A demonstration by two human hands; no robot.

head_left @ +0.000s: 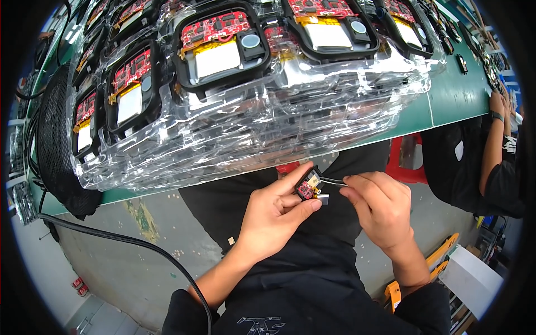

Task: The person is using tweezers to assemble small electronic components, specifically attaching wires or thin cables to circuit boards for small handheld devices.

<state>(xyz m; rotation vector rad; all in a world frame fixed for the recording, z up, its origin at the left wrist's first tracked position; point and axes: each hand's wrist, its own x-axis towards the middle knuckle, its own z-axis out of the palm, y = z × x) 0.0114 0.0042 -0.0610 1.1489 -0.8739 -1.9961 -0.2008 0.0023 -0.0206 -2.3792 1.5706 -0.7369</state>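
Note:
Above my lap, my left hand [273, 215] grips a small black device housing [307, 186] by its edges, thumb at the near side and index finger at the far side. Inside it a red circuit board and a yellowish part show, and a silvery piece juts out beside my thumb. My right hand [382, 206] pinches a pair of metal tweezers [334, 181]. Their tips reach the housing's upper right part; whether they clasp anything there is too small to tell.
Stacked clear plastic trays [268, 128] hold several black housings [223, 44] with red boards and white batteries. They stand on a green table [458, 97]. A black cable [128, 240] runs along the left. Another person's arm [492, 139] is at the right, near a red stool [405, 162].

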